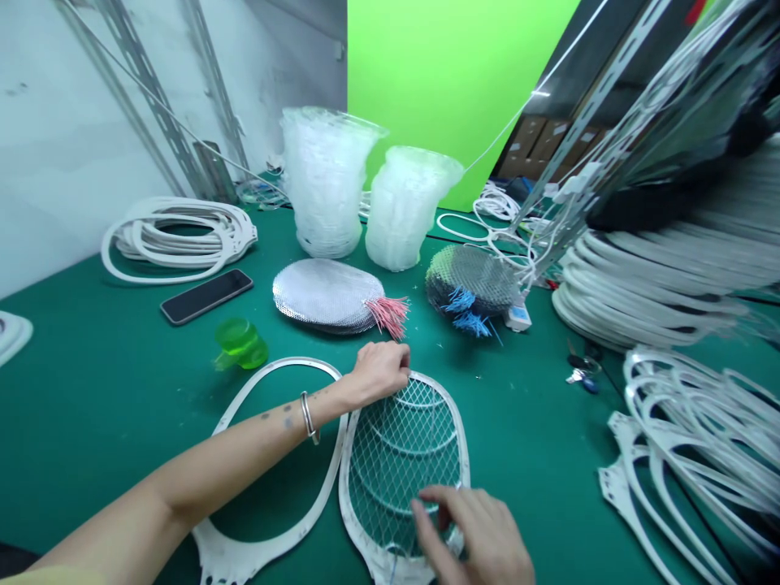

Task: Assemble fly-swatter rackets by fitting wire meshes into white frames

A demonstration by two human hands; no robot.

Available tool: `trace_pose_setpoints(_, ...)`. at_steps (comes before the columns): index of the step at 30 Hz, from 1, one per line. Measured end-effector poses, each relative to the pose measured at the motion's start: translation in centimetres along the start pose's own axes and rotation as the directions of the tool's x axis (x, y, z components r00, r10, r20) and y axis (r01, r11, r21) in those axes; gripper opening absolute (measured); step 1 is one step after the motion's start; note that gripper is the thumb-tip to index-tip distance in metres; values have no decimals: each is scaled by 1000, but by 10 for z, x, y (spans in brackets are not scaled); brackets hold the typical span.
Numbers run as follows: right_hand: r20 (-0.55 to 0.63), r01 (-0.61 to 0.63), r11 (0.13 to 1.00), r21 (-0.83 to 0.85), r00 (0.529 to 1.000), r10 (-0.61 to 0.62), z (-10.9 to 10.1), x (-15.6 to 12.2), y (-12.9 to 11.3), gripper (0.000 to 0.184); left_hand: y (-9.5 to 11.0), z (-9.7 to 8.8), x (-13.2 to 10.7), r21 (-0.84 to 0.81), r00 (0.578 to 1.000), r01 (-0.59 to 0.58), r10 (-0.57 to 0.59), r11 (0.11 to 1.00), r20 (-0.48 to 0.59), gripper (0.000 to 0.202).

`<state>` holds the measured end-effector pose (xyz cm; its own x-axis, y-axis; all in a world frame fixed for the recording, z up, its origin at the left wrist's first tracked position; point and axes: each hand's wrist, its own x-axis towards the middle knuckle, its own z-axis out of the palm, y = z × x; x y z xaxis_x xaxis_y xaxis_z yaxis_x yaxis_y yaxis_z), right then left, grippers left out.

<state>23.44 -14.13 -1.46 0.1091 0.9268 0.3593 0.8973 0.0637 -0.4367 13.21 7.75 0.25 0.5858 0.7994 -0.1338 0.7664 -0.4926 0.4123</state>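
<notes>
A white mosquito-racket frame (pixel 464 443) with metal mesh and curved clear strips across it lies in front of me. At its top rim my left hand (pixel 383 372) is closed, fingers curled down; what they pinch is hidden. My right hand (pixel 478 532) hovers over the lower right of the mesh, thumb and index finger apart, slightly blurred, with nothing visible between them. Beside it, under my left forearm, lies a second white frame (pixel 268 546) without mesh.
Behind are a stack of mesh sheets with pink wires (pixel 329 292), another with blue wires (pixel 472 280), and two clear plastic stacks (pixel 332 183). A phone (pixel 207 296) and green tape (pixel 240 341) lie left. White frames (pixel 700 439) and keys (pixel 583 374) are right.
</notes>
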Motion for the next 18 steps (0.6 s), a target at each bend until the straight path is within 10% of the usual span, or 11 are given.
trace_pose_setpoints(8,249,-357,929,104,913,323,18,135,47,23,-4,-2,1,-19,1000,-21,21,1000,15,13)
trace_pose_setpoints(18,323,-388,917,92,882,342,38,141,59,23,-3,-3,4,-49,999,-25,27,998,45,11)
